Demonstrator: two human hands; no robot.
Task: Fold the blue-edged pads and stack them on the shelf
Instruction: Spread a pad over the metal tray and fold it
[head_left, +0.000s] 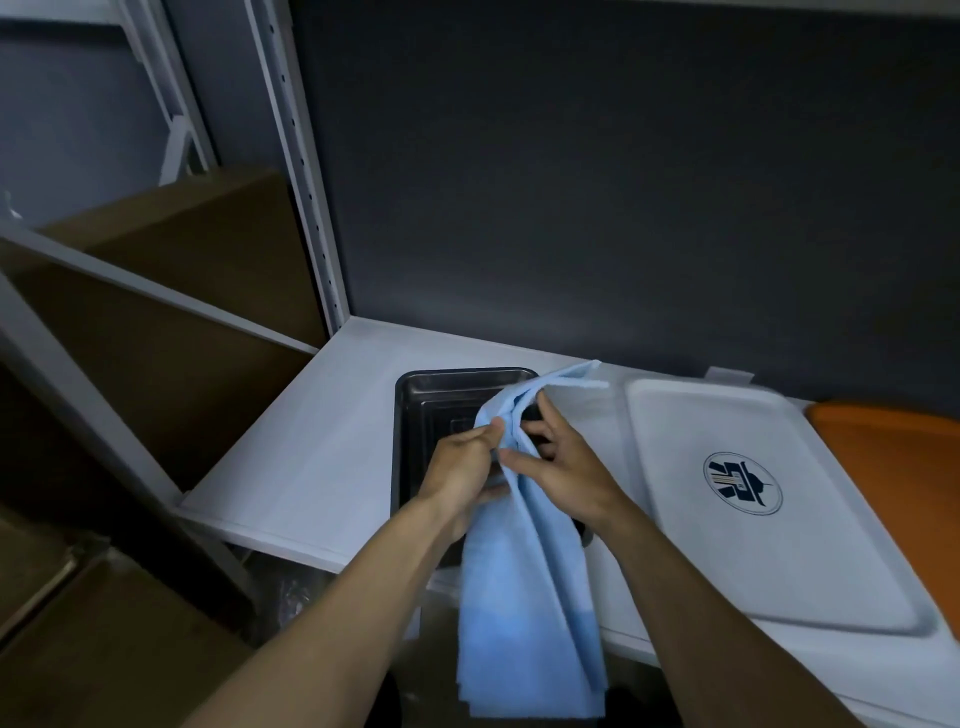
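Observation:
A light blue pad (530, 597) hangs bunched in the middle of the view, its lower part draping below the front edge of the white shelf (311, 452). My left hand (460, 470) grips the gathered pad from the left, thumb on top. From the right, my right hand (558, 462) pinches the same bunched fabric with thumb and fingers. The pad's upper corner sticks up toward the back wall. Both hands hover over a black tray (426, 400) on the shelf.
A white tray with a round dark logo (743, 483) lies on the shelf to the right, and an orange tray (893, 457) is beyond it. A grey upright post (301, 171) and brown cardboard boxes (171, 291) stand at left. A dark wall backs the shelf.

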